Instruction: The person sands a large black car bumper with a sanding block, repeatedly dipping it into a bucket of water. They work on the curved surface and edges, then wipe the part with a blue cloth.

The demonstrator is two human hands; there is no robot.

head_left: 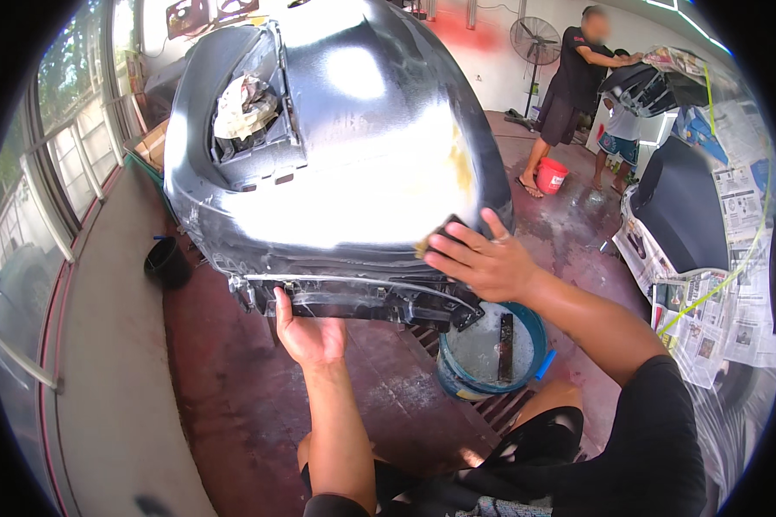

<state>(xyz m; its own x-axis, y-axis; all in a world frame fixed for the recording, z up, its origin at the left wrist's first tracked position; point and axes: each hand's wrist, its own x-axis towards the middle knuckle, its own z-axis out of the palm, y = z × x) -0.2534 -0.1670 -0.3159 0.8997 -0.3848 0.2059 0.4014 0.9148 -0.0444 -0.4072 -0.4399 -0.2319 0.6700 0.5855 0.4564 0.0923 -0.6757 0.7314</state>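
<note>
A large black car bumper [362, 164] fills the upper middle, its surface wet and glaring under the light, with a yellowish patch near its right side. My left hand [312, 334] grips the bumper's near lower edge from below; the thumb points up against the edge and the other fingers are hidden under it. My right hand [483, 258] presses a small dark sanding block [444, 234] with a tan edge onto the bumper's lower right surface, fingers closed over it. Crumpled paper [246, 108] sits in the bumper's opening at the upper left.
Below the bumper stands a teal bucket [450, 366] of cloudy water with a dark strip inside. A black bucket [168, 263] is at the left by the wall. Newspaper-masked car parts [707, 302] stand right. Farther back are a person [573, 77], a red bucket [551, 177] and a fan [535, 41].
</note>
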